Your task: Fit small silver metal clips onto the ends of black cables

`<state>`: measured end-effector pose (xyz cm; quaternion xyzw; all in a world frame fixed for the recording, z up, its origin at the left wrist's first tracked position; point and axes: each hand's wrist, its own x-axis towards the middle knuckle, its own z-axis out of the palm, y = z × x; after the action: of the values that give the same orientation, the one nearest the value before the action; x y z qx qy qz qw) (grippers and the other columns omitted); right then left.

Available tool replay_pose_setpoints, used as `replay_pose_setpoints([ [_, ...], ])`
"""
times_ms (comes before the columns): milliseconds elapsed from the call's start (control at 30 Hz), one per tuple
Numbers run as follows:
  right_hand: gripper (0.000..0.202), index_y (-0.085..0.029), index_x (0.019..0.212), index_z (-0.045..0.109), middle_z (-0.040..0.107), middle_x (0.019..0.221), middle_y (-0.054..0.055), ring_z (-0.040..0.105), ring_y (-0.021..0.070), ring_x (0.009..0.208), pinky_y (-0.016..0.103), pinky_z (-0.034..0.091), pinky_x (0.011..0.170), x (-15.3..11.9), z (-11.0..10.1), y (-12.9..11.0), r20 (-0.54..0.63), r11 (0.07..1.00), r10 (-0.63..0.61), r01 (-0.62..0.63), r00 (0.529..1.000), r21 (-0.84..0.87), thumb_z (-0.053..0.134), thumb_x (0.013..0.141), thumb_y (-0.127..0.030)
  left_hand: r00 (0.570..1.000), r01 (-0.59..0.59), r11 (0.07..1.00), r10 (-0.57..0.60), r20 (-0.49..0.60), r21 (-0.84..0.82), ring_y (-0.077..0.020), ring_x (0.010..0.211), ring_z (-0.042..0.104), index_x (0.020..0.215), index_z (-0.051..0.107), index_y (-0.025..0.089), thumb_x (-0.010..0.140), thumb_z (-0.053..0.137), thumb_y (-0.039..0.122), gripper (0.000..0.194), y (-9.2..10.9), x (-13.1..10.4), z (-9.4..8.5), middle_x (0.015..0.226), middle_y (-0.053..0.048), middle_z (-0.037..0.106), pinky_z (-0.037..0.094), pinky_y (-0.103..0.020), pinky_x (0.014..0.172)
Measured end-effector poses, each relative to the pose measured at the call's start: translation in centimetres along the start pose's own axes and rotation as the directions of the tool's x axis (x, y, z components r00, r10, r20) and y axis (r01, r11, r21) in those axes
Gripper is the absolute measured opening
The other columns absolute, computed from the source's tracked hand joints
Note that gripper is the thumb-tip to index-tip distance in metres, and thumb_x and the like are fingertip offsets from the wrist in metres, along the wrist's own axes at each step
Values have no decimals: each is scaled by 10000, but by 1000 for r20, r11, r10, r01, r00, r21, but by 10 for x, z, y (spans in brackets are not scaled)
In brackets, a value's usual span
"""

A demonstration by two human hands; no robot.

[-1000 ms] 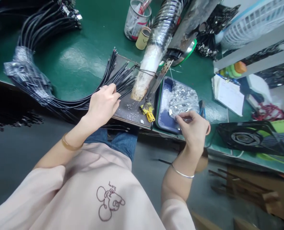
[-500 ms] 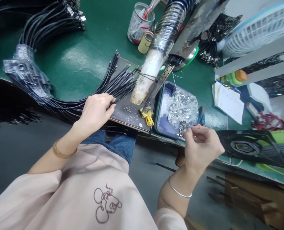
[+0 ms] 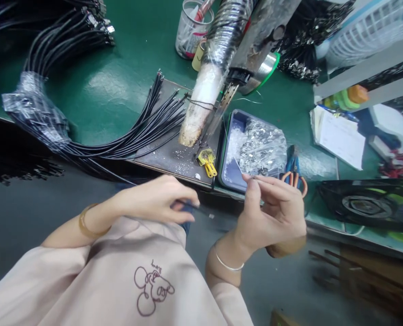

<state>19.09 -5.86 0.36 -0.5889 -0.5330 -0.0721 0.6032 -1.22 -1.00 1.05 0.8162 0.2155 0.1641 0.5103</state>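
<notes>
My left hand [image 3: 167, 199] is closed around a black cable [image 3: 193, 206], whose end points right toward my other hand; motion smears it a little. Fingertips pressed together, my right hand [image 3: 272, 208] pinches a tiny part too small to name, and a thin pale strand [image 3: 237, 166] rises from those fingertips. Behind that hand lies a blue-grey tray [image 3: 233, 183] holding a clear plastic bag of small metal pieces [image 3: 261, 147]. On the dark board [image 3: 157, 156] rest the loose ends of a bundle of black cables [image 3: 130, 140], above my left hand.
A white-wrapped duct [image 3: 201, 97] and a metal soldering iron-like rod [image 3: 222, 106] reach down over the board. Nearby are a yellow clip-like piece [image 3: 207, 163], orange-handled pliers [image 3: 293, 167], a clear cup [image 3: 191, 34], a notepad [image 3: 340, 136] and a black fan [image 3: 361, 203].
My left hand has moved down and right, off the bundle, drawing a single cable with it. From over the tray's front corner, my right hand has shifted left and nearer to me.
</notes>
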Motion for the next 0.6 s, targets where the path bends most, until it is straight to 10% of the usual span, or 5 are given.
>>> replay_pose_setpoints([
  [67, 56, -204, 849, 713, 735, 849, 7, 750, 159, 757, 295, 627, 654, -4, 4, -5, 58, 998, 23, -26, 998, 54, 755, 856, -168, 996, -51, 988, 62, 71, -148, -68, 531, 493, 862, 762, 152, 850, 682, 139, 83, -2, 6, 12, 609, 44, 627, 380, -182, 562],
  [133, 49, -215, 870, 710, 738, 878, 11, 757, 163, 783, 303, 636, 677, -9, 6, -9, 154, 991, 75, -91, 985, 103, 724, 885, -170, 988, 13, 981, -42, -146, -194, -84, 545, 511, 805, 758, 145, 875, 624, 142, 151, -8, 11, 20, 633, 10, 677, 391, -195, 556],
  [233, 67, -233, 885, 710, 743, 896, 12, 755, 168, 815, 315, 644, 711, -18, 8, -11, 283, 985, 104, -138, 953, 103, 713, 894, -166, 799, 125, 968, -228, -556, -217, -115, 589, 563, 792, 748, 137, 873, 603, 195, 175, -17, 13, 24, 692, -32, 719, 436, -220, 574],
  [300, 79, -242, 889, 711, 749, 900, 11, 751, 166, 816, 317, 646, 713, -23, 10, -11, 324, 992, 73, -103, 943, 78, 710, 893, -163, 714, 117, 947, -290, -638, -299, -119, 594, 582, 798, 735, 135, 846, 629, 221, 145, -19, 11, 21, 692, -32, 712, 461, -222, 576],
  [600, 115, -248, 922, 698, 754, 948, 10, 756, 168, 858, 327, 653, 739, -30, 24, -15, 315, 976, 48, -112, 948, 186, 681, 903, -136, 794, 29, 806, -378, -476, -591, -78, 503, 524, 760, 686, 141, 796, 703, 233, 100, -15, 9, 15, 576, 24, 600, 435, -187, 498],
])
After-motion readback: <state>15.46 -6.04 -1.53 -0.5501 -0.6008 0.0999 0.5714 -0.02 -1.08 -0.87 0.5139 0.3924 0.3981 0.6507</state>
